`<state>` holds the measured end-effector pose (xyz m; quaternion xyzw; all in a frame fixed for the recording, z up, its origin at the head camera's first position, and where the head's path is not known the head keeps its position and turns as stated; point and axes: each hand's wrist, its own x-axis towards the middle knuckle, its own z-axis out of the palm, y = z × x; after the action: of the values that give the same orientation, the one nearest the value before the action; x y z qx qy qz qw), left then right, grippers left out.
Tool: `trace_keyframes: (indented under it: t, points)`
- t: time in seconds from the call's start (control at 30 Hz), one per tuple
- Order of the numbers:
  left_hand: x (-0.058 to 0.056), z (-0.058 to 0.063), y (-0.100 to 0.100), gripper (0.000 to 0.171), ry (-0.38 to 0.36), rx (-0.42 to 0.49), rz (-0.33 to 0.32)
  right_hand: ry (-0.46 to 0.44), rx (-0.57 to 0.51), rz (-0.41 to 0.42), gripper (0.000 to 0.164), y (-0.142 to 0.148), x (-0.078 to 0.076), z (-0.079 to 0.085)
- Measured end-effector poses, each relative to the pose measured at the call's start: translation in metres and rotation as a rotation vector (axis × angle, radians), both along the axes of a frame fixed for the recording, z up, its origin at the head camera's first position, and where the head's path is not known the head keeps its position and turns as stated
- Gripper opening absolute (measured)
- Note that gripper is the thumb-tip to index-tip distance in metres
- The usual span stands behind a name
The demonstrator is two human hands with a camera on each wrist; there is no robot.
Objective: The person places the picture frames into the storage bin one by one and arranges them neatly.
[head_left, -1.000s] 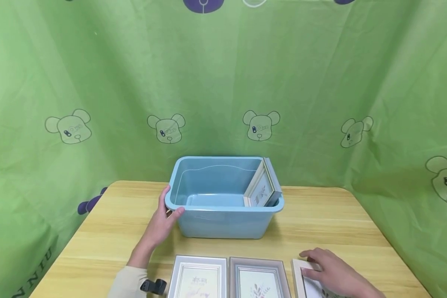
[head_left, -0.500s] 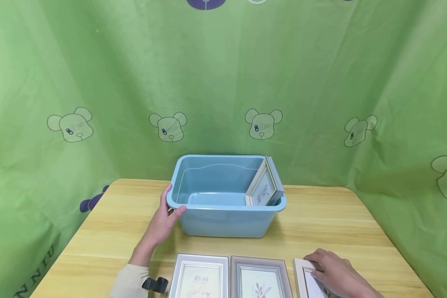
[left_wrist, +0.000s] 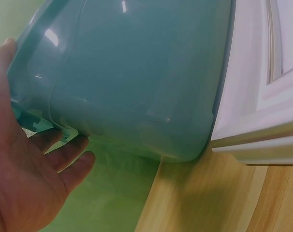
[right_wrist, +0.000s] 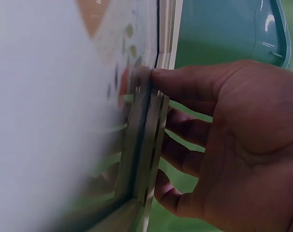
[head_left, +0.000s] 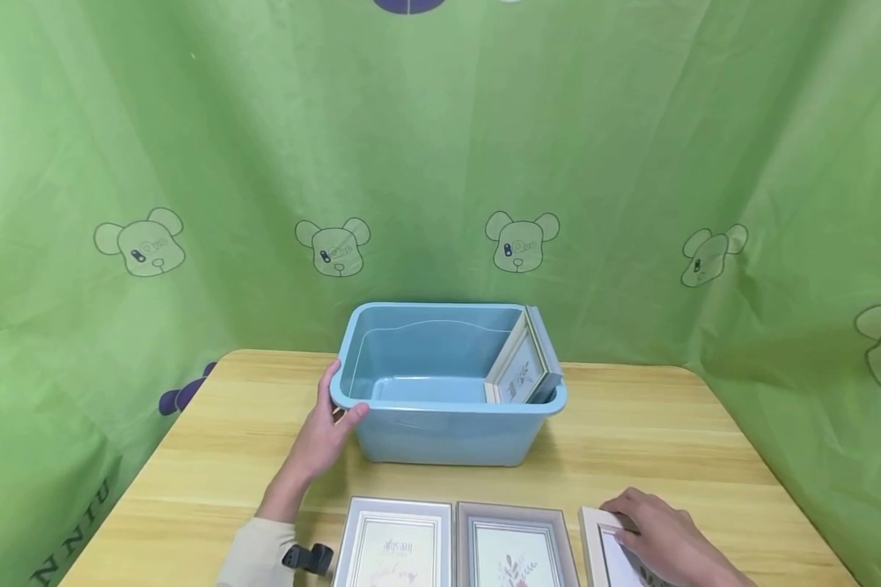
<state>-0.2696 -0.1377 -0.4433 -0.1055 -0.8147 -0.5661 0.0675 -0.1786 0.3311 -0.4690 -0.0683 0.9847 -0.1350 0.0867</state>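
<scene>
A light blue plastic bin (head_left: 448, 436) stands at the middle of the table. My left hand (head_left: 321, 436) grips its rim at the left front corner, thumb over the front edge. At the front right, my right hand (head_left: 664, 538) holds a cream picture frame (head_left: 593, 542) by its edge. In the right wrist view the thumb presses the front of that picture frame (right_wrist: 148, 121) while the fingers lie along its outer side. Inside the bin, a picture frame with a plant print (head_left: 517, 371) leans against the right wall, with a grey-edged one (head_left: 548, 352) behind it.
Two more picture frames, one silvery white (head_left: 398, 546) and one grey-brown (head_left: 515, 546), lie side by side in front of the bin. The wooden table (head_left: 646, 440) meets a green printed curtain (head_left: 426, 147) at the back and sides.
The right hand has shifted slightly at the cream picture frame's edge, its thumb moving a little to the right. The left hand keeps its grip on the bin. The head view has tilted slightly.
</scene>
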Motion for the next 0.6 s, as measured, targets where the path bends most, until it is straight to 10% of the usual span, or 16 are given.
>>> trace_keyframes:
  t: [0.6]
  points:
    - [0.001,0.002,0.001,0.083,0.004,-0.017,0.003,0.274,0.057,0.264,0.020,0.012,0.009,-0.007]
